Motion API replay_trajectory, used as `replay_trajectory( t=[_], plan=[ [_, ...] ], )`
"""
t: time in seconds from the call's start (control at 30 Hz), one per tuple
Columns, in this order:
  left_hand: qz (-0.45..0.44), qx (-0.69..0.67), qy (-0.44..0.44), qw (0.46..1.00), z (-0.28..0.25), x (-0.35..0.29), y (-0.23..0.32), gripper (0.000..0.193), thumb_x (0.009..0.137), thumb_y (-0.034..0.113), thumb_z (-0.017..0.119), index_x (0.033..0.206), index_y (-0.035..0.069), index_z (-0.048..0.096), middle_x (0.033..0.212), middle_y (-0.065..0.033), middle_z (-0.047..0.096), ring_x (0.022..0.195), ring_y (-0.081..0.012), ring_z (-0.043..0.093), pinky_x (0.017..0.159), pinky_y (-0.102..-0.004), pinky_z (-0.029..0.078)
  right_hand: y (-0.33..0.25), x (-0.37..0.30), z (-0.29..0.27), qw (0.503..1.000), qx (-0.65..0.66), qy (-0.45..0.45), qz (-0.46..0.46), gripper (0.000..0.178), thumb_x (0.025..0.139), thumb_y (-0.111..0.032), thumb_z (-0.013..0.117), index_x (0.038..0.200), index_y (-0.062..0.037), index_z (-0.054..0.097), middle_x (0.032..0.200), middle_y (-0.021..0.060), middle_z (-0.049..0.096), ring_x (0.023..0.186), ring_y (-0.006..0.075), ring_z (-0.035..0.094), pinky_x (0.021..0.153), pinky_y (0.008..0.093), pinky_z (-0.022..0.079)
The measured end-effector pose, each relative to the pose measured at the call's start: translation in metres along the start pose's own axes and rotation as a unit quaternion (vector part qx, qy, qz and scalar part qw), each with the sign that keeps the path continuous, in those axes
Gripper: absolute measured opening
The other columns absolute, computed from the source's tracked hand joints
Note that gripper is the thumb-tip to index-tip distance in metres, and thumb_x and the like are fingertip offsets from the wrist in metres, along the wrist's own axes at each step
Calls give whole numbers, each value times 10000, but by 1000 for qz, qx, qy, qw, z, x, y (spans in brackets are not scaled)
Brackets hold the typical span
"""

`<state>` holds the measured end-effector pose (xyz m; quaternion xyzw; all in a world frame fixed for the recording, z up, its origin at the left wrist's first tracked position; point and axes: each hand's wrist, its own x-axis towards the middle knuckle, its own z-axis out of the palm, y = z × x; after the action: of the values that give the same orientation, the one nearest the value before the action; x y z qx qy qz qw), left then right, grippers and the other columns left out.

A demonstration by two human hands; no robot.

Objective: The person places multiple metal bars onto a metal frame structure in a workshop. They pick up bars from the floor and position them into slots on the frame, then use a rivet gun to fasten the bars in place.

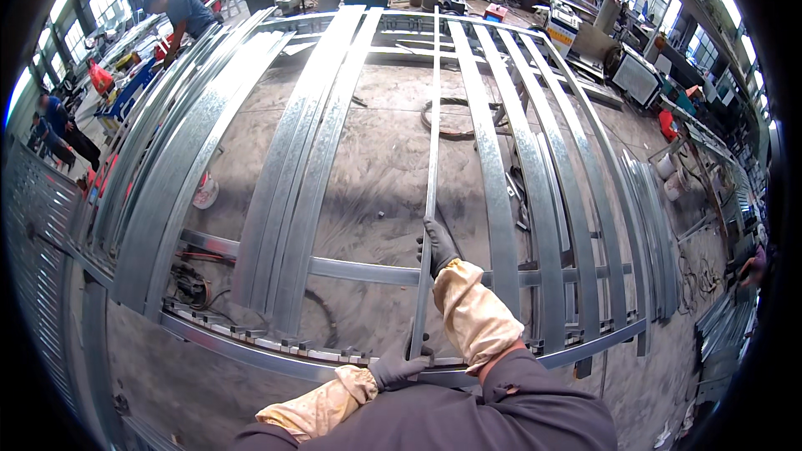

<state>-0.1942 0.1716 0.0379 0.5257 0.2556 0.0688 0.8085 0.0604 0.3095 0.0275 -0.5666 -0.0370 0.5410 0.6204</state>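
Note:
A long, narrow galvanized steel bar (433, 142) stretches away from me across a metal frame. Gloved in dark grey, my right hand (439, 248) is wrapped around the bar partway along it. My left hand (403, 366), in a matching glove, closes on the bar's near end, just above the frame's front rail (292, 361). Tan sleeve covers are on both forearms. Left of the bar lie wide steel strips (301, 134); to its right, another flat strip (494, 175) runs nearly parallel. Small pale blocks line the front rail.
A crossbar (368, 271) spans the frame beneath the strips. On the floor lie a coil of cable (455, 133) and a white bucket (205, 192). One person (184, 15) bends over strips at the far left; others stand farther left. Stacked metal lengths (652, 234) are on the right.

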Motion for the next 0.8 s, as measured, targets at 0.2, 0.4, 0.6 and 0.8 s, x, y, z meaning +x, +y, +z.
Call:
replay_trajectory(
  t=[0.2, 0.4, 0.6, 0.8],
  plan=[
    [-47, -46, -31, 997, 15, -4, -10, 814, 825, 190, 723, 1456, -66, 277, 1253, -257, 575, 1128, -295, 640, 920, -394, 553, 23, 2, -25, 999, -28, 5, -32, 510, 845, -552, 741, 1037, -108, 579, 713, 50, 546, 527, 151, 493, 484, 332, 431],
    [-21, -60, -81, 995, 14, 8, -21, 685, 831, 149, 684, 1422, -22, 383, 1210, -203, 603, 1125, -258, 631, 938, -376, 536, 36, 32, -49, 959, -234, 69, -147, 606, 797, -569, 778, 1006, -28, 600, 849, 82, 626, 751, 161, 565, 694, 325, 469],
    [-17, -34, -45, 998, 6, 10, -11, 354, 875, 184, 655, 1168, -15, 653, 967, -53, 701, 898, -126, 632, 820, -313, 512, -9, -39, 0, 884, -402, 201, -131, 849, 702, -616, 813, 1215, 21, 585, 1057, 171, 695, 1002, 294, 669, 893, 396, 507],
    [-63, -93, -30, 993, 2, 17, -25, 377, 939, 177, 655, 1252, -25, 602, 1134, -69, 684, 1001, -147, 614, 886, -325, 503, -4, -32, -7, 863, -427, 222, -152, 869, 693, -560, 848, 1252, 39, 559, 1126, 193, 690, 1034, 296, 674, 911, 387, 515]
  ],
)
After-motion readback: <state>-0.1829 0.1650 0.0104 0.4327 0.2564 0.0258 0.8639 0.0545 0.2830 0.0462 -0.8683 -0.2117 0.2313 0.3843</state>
